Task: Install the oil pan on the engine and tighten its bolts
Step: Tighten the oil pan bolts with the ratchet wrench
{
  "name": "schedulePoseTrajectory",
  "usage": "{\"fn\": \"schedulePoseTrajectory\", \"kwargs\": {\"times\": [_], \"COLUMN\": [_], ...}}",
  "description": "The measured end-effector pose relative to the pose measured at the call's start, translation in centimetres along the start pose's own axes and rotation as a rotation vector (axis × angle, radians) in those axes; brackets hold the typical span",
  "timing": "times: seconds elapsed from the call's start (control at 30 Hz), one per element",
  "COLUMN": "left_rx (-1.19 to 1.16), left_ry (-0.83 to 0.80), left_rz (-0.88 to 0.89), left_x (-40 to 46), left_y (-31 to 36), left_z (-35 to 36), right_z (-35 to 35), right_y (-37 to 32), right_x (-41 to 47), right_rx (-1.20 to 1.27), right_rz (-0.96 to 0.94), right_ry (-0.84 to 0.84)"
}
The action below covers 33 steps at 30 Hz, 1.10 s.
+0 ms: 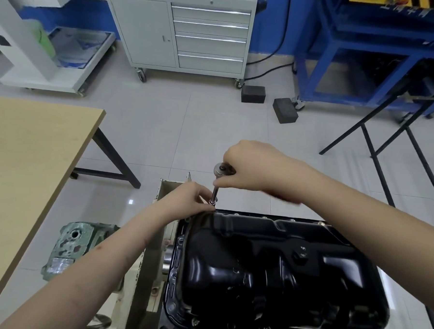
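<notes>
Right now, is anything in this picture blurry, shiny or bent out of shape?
Head view: the right hand smears with motion at its lower edge; ceiling light glares off the black oil pan; the wide lens bends the cabinet and table.

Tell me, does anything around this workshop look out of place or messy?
Mostly tidy. Two dark blocks lie loose on the floor by the grey cabinet, one askew. The oil pan sits squarely; the right hand holds a ratchet upright at its far-left corner, steadied by the left hand.

The ratchet (222,170) handle hides inside the right hand (248,166), seemingly blurred beyond it.
</notes>
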State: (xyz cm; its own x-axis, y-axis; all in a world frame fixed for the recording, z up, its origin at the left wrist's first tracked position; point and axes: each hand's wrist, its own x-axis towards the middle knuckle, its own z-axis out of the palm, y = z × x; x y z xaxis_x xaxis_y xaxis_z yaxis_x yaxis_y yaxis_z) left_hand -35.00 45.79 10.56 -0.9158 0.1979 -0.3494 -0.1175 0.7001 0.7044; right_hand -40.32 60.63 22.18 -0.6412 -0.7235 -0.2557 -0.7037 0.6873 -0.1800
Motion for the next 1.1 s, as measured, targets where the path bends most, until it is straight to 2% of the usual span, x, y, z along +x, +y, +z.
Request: {"fn": "schedulePoseTrajectory", "kwargs": {"times": [0.13,0.27,0.37,0.5,0.63,0.8,0.9,1.1], "left_rx": [0.05,0.095,0.123,0.076,-0.005,-0.035,0.028,0.083], "left_ry": [0.071,0.096,0.043,0.001,-0.008,0.076,0.067,0.017], "left_rz": [-0.001,0.007,0.033,0.024,-0.007,-0.013,-0.014,-0.038], "left_x": [-0.1,-0.4,-0.2,0.1,0.1,0.1,0.2,0.5], "left_y": [-0.2,-0.1,0.2,-0.1,-0.3,-0.2,0.0,0.3], "left_z": [0.3,0.4,0.0,-0.3,-0.3,0.2,0.2,0.0], "right_z": [0.8,-0.3,-1.3,-1.0,-0.6,0.7,0.4,-1.4], "right_y": [-1.2,-0.9,-0.1,0.1,-0.1,-1.5,-1.8,-0.7], "right_x": [-0.4,0.4,0.6,0.8,0.4,0.1,0.3,0.3], "right_rx": [0.093,0.019,-0.009,-0.072,-0.073,0.152,0.102,0.009], "right_rz": [0.092,-0.02,-0.098,-0.133,-0.02,0.104,0.063,-0.144], "right_ry": [0.022,-0.098,-0.16,-0.099,-0.04,-0.026,-0.054,-0.168]}}
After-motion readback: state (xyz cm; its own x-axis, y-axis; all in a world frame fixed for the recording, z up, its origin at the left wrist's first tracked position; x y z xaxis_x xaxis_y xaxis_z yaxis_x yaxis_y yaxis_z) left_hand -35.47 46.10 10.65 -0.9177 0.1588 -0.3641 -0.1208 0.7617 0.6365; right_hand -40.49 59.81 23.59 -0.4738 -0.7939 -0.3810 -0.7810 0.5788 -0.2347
